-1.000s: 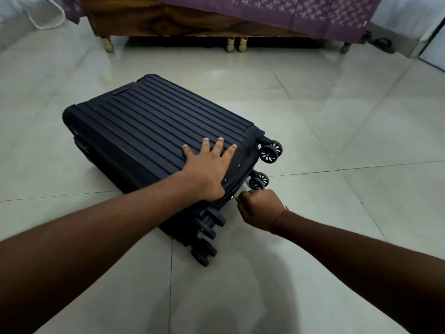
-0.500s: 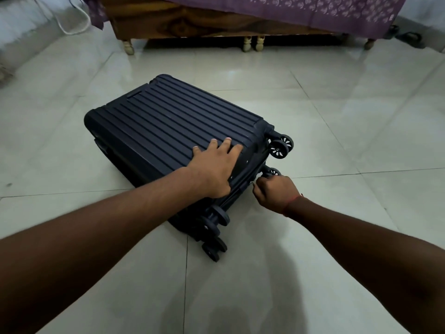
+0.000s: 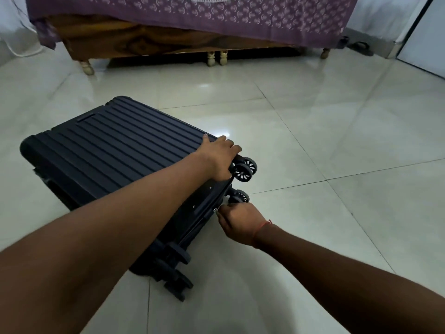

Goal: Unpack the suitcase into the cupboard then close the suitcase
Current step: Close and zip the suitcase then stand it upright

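Observation:
A dark navy ribbed hard-shell suitcase [image 3: 113, 153] lies flat on the tiled floor, lid down, its wheels [image 3: 244, 168] pointing right and toward me. My left hand [image 3: 220, 156] grips the lid's far right corner just above the upper wheel, fingers curled over the edge. My right hand [image 3: 238, 222] is curled at the seam on the wheel end, just below the lower wheel, pinching a small zip pull that is mostly hidden by the fingers. No cupboard is in view.
A wooden bed [image 3: 144, 42] with a purple patterned cover [image 3: 216, 15] stands across the back. A white cable [image 3: 21, 54] trails at the far left. Dark sandals [image 3: 361, 48] lie at the far right by a door. Glossy floor tiles [image 3: 337, 141] spread to the right.
My left hand has slid from flat on the lid to its far right corner, fingers now curled over the edge. My right hand has moved along the seam toward the lower wheel.

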Demonstrator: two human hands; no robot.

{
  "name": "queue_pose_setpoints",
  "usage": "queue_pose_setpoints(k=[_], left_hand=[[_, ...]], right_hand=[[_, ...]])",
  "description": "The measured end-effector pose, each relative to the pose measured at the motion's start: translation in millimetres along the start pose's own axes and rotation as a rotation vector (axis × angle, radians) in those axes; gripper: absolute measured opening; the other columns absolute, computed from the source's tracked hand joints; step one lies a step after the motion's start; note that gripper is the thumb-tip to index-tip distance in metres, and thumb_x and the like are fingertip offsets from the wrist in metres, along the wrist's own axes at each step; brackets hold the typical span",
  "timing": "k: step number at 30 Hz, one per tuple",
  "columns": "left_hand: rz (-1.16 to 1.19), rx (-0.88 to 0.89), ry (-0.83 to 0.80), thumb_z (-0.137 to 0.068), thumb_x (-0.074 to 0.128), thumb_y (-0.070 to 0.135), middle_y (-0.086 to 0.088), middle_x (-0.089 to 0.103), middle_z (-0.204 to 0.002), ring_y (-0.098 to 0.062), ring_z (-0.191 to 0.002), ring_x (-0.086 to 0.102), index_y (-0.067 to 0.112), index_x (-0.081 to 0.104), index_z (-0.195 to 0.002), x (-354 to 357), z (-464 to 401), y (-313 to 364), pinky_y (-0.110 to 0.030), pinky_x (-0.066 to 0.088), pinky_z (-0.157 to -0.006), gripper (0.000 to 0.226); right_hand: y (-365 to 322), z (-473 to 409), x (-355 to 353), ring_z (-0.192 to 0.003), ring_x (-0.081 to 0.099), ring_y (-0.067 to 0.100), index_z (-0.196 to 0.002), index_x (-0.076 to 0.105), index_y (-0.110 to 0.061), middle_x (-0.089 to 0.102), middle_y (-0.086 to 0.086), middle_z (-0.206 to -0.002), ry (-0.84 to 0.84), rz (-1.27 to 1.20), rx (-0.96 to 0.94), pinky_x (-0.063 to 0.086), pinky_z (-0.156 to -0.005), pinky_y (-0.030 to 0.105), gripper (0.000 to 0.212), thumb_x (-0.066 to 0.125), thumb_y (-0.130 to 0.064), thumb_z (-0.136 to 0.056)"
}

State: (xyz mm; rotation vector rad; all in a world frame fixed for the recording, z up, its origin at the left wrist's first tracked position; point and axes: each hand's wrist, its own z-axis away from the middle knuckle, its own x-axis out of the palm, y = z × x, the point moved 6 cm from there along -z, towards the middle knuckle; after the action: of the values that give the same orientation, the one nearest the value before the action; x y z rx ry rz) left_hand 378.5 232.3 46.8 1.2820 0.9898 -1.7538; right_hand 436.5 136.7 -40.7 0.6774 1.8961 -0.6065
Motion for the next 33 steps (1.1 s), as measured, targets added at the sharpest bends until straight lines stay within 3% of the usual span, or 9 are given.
queue_pose_setpoints(k=[3, 6, 9, 13, 15, 18, 20, 27, 33], left_hand=[[-0.060, -0.063, -0.100, -0.083, 0.062, 0.034, -0.005, 0.043, -0.129, -0.028, -0.130, 0.034, 0.026, 0.047, -0.129, 4, -21, 8, -0.075, 0.024, -0.101, 0.050], [-0.138, -0.087, -0.130, -0.086, 0.061, 0.019, -0.006, 0.041, -0.128, -0.029, -0.124, 0.038, 0.023, 0.049, -0.126, -2, -25, 16, -0.077, 0.031, -0.094, 0.042], [-0.162, -0.041, -0.115, -0.087, 0.059, 0.009, -0.006, 0.041, -0.121, -0.031, -0.112, 0.049, 0.015, 0.054, -0.119, -17, -17, 14, -0.077, 0.036, -0.089, 0.033], [-0.188, 0.020, -0.045, -0.086, 0.057, 0.012, -0.006, 0.041, -0.116, -0.031, -0.099, 0.054, 0.011, 0.055, -0.112, -37, 8, 8, -0.071, 0.045, -0.081, 0.026], [-0.210, 0.065, -0.016, -0.085, 0.056, 0.013, -0.006, 0.042, -0.116, -0.031, -0.096, 0.056, 0.011, 0.056, -0.111, -42, 22, 11, -0.061, 0.048, -0.074, 0.026], [-0.194, 0.128, -0.008, -0.085, 0.054, 0.014, -0.006, 0.042, -0.115, -0.030, -0.098, 0.055, 0.013, 0.056, -0.112, -36, 41, 15, -0.064, 0.047, -0.076, 0.027], [-0.203, 0.189, -0.009, -0.087, 0.053, 0.016, -0.006, 0.042, -0.115, -0.029, -0.100, 0.053, 0.013, 0.055, -0.113, -29, 56, 16, -0.064, 0.048, -0.079, 0.026], [-0.378, 0.379, -0.097, -0.091, 0.048, 0.018, -0.005, 0.036, -0.127, -0.025, -0.118, 0.043, 0.016, 0.047, -0.130, 4, 126, 12, -0.071, 0.038, -0.092, 0.039], [-0.354, 0.620, -0.048, -0.090, 0.050, 0.012, -0.005, 0.040, -0.135, -0.024, -0.137, 0.032, 0.017, 0.046, -0.132, 35, 203, 9, -0.076, 0.021, -0.103, 0.043]], right_hand=[[2, 3, 7, -0.038, 0.050, 0.027, -0.060, 0.052, -0.014, 0.055, 0.006, -0.047, 0.005, 0.004, 0.028, 0.032, -0.044, 0.022, 0.024, 0.074, -0.016, -0.072], [-1, 5, 12, -0.036, 0.048, 0.028, -0.060, 0.051, -0.011, 0.052, 0.007, -0.046, 0.008, -0.074, 0.054, 0.025, -0.043, 0.020, 0.019, 0.056, -0.015, -0.078], [-5, 6, 12, -0.036, 0.048, 0.029, -0.063, 0.053, -0.011, 0.053, 0.007, -0.047, 0.025, -0.088, 0.105, 0.029, -0.038, 0.021, 0.025, 0.040, -0.024, -0.080], [-9, 2, 10, -0.037, 0.051, 0.029, -0.064, 0.054, -0.011, 0.055, 0.006, -0.047, 0.015, -0.066, 0.120, 0.036, -0.038, 0.022, 0.028, 0.040, -0.027, -0.081], [-6, 0, 8, -0.046, 0.058, 0.033, -0.067, 0.056, -0.010, 0.061, 0.010, -0.055, -0.045, -0.033, 0.129, 0.043, -0.046, 0.026, 0.028, 0.043, -0.026, -0.084], [24, -4, -3, -0.078, 0.063, 0.039, -0.089, 0.059, -0.011, 0.068, 0.015, -0.088, -0.161, 0.004, 0.257, 0.041, -0.062, 0.034, 0.024, 0.044, -0.029, -0.092], [41, -3, -14, -0.083, 0.062, 0.037, -0.084, 0.055, -0.016, 0.067, 0.011, -0.092, -0.197, 0.055, 0.278, 0.038, -0.063, 0.033, 0.021, 0.041, -0.030, -0.093], [12, -4, -8, -0.076, 0.062, 0.037, -0.088, 0.056, -0.012, 0.066, 0.010, -0.085, -0.239, 0.129, 0.066, 0.031, -0.059, 0.031, 0.029, 0.036, -0.032, -0.096], [-30, -10, 3, -0.040, 0.052, 0.029, -0.061, 0.047, -0.017, 0.054, 0.001, -0.051, -0.144, 0.133, -0.138, 0.023, -0.042, 0.023, 0.031, 0.034, -0.032, -0.085]])
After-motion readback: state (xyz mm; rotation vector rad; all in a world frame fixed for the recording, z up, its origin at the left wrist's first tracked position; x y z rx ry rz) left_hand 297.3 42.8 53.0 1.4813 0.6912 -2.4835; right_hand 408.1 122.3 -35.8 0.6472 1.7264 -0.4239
